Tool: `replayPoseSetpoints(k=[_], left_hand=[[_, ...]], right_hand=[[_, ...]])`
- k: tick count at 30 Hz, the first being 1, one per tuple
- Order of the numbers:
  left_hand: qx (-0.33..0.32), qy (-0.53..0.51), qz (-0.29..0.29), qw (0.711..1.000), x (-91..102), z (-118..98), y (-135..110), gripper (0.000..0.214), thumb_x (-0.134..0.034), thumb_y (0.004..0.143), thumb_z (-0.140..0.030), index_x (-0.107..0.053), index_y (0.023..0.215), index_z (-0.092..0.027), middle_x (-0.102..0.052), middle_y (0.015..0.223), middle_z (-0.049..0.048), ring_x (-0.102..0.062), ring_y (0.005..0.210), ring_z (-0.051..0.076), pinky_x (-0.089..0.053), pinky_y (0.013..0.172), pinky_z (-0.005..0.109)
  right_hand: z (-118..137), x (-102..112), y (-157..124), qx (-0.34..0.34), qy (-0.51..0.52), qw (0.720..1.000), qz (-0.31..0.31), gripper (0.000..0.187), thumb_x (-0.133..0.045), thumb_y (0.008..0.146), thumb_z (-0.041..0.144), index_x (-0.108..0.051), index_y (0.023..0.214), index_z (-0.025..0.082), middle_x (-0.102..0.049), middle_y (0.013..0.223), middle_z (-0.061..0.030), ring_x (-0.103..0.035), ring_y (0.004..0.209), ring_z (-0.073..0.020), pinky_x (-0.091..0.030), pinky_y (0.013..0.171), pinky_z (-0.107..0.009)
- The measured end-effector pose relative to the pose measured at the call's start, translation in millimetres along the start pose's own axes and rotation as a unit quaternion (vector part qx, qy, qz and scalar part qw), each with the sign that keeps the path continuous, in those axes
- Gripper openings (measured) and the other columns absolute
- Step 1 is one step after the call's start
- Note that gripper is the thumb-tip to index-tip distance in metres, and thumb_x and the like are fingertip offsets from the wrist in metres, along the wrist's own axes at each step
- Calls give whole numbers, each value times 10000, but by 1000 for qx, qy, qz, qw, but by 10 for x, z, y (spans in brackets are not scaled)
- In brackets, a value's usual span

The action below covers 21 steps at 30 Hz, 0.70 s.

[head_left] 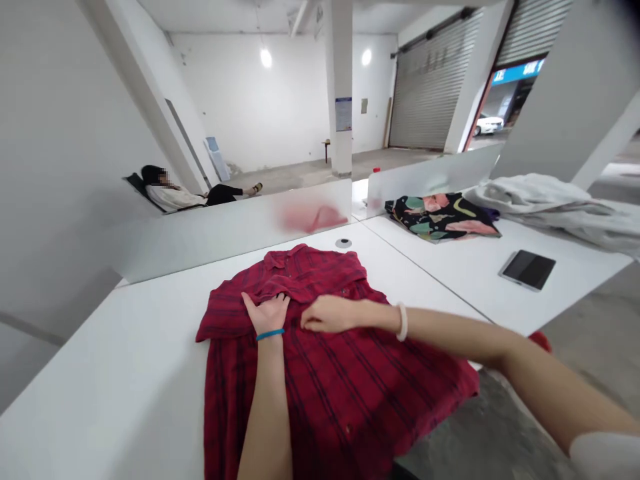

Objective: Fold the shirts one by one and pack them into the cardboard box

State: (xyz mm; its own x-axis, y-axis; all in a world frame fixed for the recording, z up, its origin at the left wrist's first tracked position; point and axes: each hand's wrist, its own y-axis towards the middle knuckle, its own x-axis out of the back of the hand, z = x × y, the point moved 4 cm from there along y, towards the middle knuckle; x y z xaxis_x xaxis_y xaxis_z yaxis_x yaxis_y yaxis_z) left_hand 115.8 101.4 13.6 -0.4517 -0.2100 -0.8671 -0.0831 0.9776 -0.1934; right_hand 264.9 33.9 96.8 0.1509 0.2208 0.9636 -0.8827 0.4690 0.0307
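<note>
A red plaid button-front shirt [340,380] lies flat on a white table [125,360], collar pointing away from me. My left hand [267,313], with a blue wristband, rests palm down on the shirt just below the collar. My right hand [330,315], wearing a white bead bracelet, lies on the chest area with fingers pointing left, close to my left hand. Neither hand clearly lifts any cloth. The shirt's lower part runs toward me, partly hidden under my left forearm.
A dark floral cloth [443,217], a grey garment [550,207] and a black tablet [529,270] lie on the adjoining white table to the right. Frosted partitions [235,230] stand along the far edge. Beyond them a person [185,197] reclines on a chair.
</note>
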Motion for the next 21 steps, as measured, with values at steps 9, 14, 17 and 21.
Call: replayPoseSetpoints(k=[9,14,17,21], left_hand=[[-49,-106,65,991,-172,-153,-36,374,-320,963,-309,-616,1159,-189,-713,1020,60,-624,1035,148,-396,1013,347],[-82,-108,126,983,-265,-303,-148,530,-264,930,-525,-583,1228,-225,-630,1224,75,-524,1199,194,-289,1093,421],[-71,-90,133,984,-294,-338,-190,566,-247,921,-544,-591,1223,-210,-605,1259,90,-483,1242,211,-254,1108,435],[-89,-76,135,984,-267,-380,-196,542,-246,925,-519,-600,1208,-222,-596,1272,80,-460,1264,209,-253,1109,440]], right_hand=[[-109,-625,136,36,-83,989,-114,294,-396,932,175,-630,1101,114,-575,1267,-125,-504,1195,-199,-364,1043,-353],[31,-493,487,42,-63,986,-149,232,-411,917,173,-634,945,112,-661,1025,-109,-583,1003,-192,-428,936,-322],[41,-486,650,19,-25,990,-135,193,-427,900,154,-614,865,120,-663,893,-93,-605,839,-168,-466,828,-292],[-58,-550,728,-2,18,990,-141,163,-436,891,141,-598,903,130,-663,931,-89,-616,847,-161,-474,811,-270]])
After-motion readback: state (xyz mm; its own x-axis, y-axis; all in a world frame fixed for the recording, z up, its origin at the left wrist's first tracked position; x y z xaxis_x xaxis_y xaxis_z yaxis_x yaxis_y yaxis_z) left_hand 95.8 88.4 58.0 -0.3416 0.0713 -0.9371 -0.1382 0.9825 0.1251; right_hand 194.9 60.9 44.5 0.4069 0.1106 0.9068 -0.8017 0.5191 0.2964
